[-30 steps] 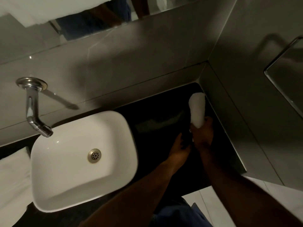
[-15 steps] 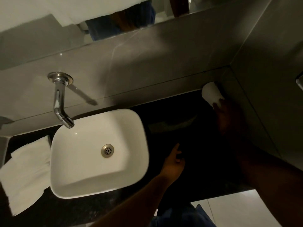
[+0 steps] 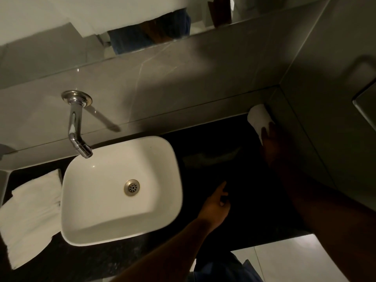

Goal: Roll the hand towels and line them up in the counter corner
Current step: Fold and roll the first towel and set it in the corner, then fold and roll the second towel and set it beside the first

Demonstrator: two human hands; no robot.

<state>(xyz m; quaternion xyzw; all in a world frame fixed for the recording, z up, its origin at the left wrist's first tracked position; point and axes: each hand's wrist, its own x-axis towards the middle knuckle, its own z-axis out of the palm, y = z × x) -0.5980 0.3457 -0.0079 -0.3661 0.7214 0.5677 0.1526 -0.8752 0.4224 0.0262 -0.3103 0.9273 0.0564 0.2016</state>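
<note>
A rolled white hand towel (image 3: 258,119) lies in the far right corner of the black counter (image 3: 213,143), against the side wall. My right hand (image 3: 271,142) rests on its near end, fingers over the roll. My left hand (image 3: 216,206) hovers over the counter to the right of the sink, empty, with the index finger stretched out. Unrolled white towels (image 3: 30,212) lie in a loose folded pile on the counter left of the sink.
A white rectangular basin (image 3: 97,224) sits on the counter with a chrome wall tap (image 3: 76,127) above it. Grey tiled walls meet at the right corner. A mirror (image 3: 122,21) runs along the top. A pale floor shows below the counter's front edge.
My right hand carried the rolled towel from mid-counter back into the corner against the wall. My left hand let go and stayed over the counter. The view shifted left, showing the towel pile.
</note>
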